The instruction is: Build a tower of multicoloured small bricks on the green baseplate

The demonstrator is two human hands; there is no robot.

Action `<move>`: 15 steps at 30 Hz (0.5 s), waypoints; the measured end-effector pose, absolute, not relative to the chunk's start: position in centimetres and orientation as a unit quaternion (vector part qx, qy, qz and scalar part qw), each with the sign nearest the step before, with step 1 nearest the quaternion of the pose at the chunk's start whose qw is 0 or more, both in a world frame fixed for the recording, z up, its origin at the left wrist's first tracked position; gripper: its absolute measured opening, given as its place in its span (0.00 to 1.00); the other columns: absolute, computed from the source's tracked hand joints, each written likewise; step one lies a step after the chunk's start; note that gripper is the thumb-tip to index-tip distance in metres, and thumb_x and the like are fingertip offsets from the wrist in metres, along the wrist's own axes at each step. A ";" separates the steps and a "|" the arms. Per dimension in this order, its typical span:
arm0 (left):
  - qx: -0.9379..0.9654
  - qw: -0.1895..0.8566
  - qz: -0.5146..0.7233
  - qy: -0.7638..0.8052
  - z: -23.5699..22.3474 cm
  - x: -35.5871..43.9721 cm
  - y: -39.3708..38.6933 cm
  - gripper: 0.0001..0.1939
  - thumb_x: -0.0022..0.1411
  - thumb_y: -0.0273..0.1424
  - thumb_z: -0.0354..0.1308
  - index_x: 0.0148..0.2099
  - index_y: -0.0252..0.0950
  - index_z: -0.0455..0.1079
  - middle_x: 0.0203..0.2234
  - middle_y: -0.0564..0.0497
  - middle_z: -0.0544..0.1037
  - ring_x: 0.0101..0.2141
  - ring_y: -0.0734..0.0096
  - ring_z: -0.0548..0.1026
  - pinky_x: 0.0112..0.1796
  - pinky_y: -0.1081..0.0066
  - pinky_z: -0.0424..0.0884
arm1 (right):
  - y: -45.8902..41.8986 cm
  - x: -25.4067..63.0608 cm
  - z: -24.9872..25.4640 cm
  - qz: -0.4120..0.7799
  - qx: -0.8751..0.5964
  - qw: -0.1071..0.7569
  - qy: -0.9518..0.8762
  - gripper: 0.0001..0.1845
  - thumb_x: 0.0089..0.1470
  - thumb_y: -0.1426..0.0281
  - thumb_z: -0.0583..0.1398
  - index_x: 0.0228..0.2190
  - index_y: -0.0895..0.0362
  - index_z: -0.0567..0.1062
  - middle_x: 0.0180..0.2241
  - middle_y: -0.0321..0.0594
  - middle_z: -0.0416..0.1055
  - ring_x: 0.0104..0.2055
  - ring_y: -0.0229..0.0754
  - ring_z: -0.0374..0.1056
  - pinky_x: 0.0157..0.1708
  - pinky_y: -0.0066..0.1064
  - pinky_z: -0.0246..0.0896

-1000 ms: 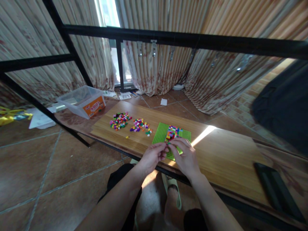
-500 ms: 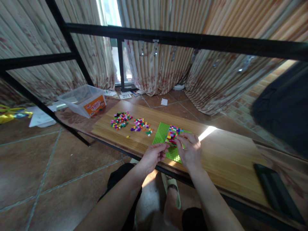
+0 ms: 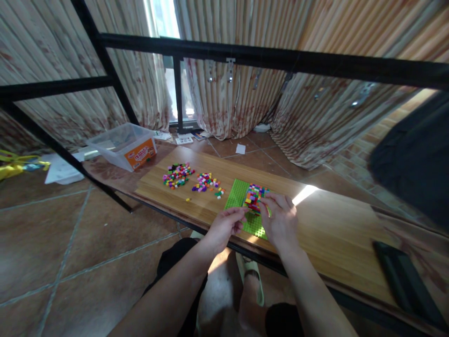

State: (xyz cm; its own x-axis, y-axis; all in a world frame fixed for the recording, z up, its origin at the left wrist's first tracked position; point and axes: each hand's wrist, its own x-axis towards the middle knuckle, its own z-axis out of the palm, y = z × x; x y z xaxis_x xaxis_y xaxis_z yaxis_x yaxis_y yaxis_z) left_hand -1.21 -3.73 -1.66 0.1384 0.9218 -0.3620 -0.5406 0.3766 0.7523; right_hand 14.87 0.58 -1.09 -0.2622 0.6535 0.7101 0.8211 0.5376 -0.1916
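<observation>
A green studded baseplate (image 3: 235, 193) lies on the wooden board, carrying a block of small multicoloured toy bricks (image 3: 255, 191) packed side by side. At the block's near left corner is my left hand (image 3: 226, 227), thumb and forefinger pinched together; whatever is between the tips is too small to make out. My right hand (image 3: 280, 222) is over the plate's right part, fingers curled and tips together at the block's near right side. Its fingers hide part of the bricks, and what they grip cannot be seen.
Loose bricks lie in two piles, a left pile (image 3: 178, 175) and a nearer pile (image 3: 206, 181), with one yellow brick (image 3: 188, 200) apart. A clear plastic box (image 3: 121, 145) stands at the far left. A dark object (image 3: 403, 276) sits at right. Black metal bars (image 3: 245, 52) cross beyond the board.
The view has shifted slightly, so everything appears a little further right. Both hands stay at the brick block with nearly the same finger positions.
</observation>
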 end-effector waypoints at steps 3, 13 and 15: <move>0.241 0.719 0.517 0.398 -1.4 -1.1 -3.8 0.19 0.49 0.34 0.64 0.45 0.36 0.73 0.25 0.54 0.73 0.21 0.82 0.65 0.25 0.76 0.57 | 0.3 14.7 -1.0 -0.077 -0.451 0.389 -0.799 0.08 0.55 0.70 0.57 0.33 0.55 0.77 0.38 0.42 0.72 0.40 0.45 0.65 0.40 0.40 0.64; 0.243 0.756 0.508 0.334 -1.0 -1.2 -3.9 0.19 0.50 0.34 0.64 0.46 0.35 0.72 0.28 0.52 0.73 0.24 0.81 0.66 0.27 0.76 0.58 | -0.8 13.6 -0.3 0.017 -0.435 0.432 -0.790 0.08 0.56 0.69 0.57 0.33 0.53 0.77 0.37 0.41 0.73 0.41 0.43 0.67 0.42 0.39 0.65; 0.246 0.762 0.502 0.325 -0.8 -1.2 -4.0 0.20 0.50 0.34 0.64 0.46 0.35 0.71 0.28 0.52 0.73 0.24 0.81 0.66 0.27 0.76 0.58 | -0.9 13.5 -0.2 0.020 -0.434 0.441 -0.786 0.08 0.56 0.69 0.57 0.33 0.53 0.77 0.37 0.41 0.73 0.41 0.43 0.67 0.42 0.40 0.65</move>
State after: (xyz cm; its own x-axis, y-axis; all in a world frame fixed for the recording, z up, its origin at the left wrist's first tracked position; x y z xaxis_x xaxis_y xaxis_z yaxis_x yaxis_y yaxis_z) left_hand -1.16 -3.99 -0.80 0.2840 0.9259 -0.2490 -0.6052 0.3745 0.7025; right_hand 13.51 -0.89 -0.17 -0.2351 0.6993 0.6751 0.6640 0.6228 -0.4139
